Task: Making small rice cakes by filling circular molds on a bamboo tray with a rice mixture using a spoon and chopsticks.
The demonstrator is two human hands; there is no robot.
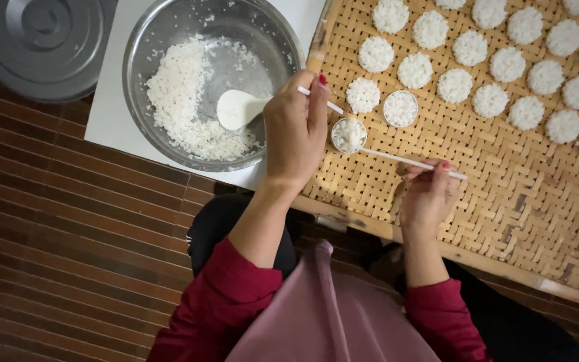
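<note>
While the left hand (296, 131) has its grip on a white spoon (239, 108), the steel bowl (162, 40) beyond holds loose rice (175, 94). The right hand (427, 194) pinches a thin white stick (397, 158); rice-filled ring molds (349, 135) sit just past it on the woven tray (504, 201).

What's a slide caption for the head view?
Left hand holds a white spoon over a steel bowl of rice; right hand holds a stick above a woven tray.

Dark brown slatted wooden floor (68, 221), dimly lit
</note>
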